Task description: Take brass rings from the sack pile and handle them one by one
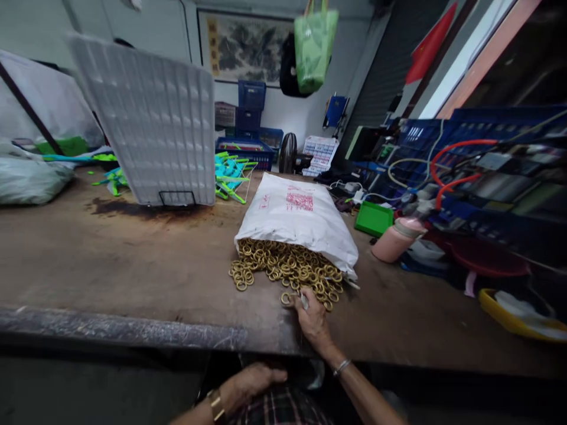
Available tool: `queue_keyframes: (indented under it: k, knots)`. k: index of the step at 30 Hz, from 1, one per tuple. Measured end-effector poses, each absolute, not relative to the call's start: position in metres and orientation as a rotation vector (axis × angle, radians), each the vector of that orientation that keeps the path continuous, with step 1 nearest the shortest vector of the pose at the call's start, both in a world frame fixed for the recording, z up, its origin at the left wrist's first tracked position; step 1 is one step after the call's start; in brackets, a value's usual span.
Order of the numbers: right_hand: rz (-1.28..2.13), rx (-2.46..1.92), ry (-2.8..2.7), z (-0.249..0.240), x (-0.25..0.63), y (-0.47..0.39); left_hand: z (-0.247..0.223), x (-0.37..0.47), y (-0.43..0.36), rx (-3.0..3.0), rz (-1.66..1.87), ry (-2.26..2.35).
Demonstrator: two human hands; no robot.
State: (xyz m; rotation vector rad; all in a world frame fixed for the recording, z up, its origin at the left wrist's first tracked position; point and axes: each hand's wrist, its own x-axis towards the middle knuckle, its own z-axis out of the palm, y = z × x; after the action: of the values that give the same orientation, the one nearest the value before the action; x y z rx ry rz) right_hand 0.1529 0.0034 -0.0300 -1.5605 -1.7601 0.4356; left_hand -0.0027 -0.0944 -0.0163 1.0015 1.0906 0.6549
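A white sack (301, 218) with red print lies on the brown table (177, 265), its mouth towards me. Brass-coloured rings (305, 265) spill out of it onto the wood. At the near edge of the heap, my right hand (313, 321) is closed, with its fingertips at a ring (287, 298); a small pale piece shows by the thumb, and what the fingers grip is too small to name. My left hand (254, 381) rests low, below the table edge by my lap, and its fingers are mostly hidden.
An upright pale ribbed panel (155, 118) stands at the back left on a black wire stand. Blue and green plastic pieces (233, 174) lie behind it. To the right are a green tray (374, 218), a pink bottle (396, 239) and a yellow basin (518, 321).
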Motion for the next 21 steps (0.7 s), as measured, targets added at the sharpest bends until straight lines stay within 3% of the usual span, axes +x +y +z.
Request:
queue_keyframes:
  k: [4,12,21]
  knots:
    - [0.651,-1.498,-1.683,-0.020,0.147,-0.007,-0.008,-0.018,-0.098,1.175,0.530,0.994]
    - [0.907,-1.420,-1.646,-0.008,0.137,-0.025,0.013,-0.005,-0.061,0.977,1.054,1.301]
    - [1.185,-1.406,-1.498,-0.005,0.137,-0.025,0.012,0.009,-0.049,0.954,0.956,1.215]
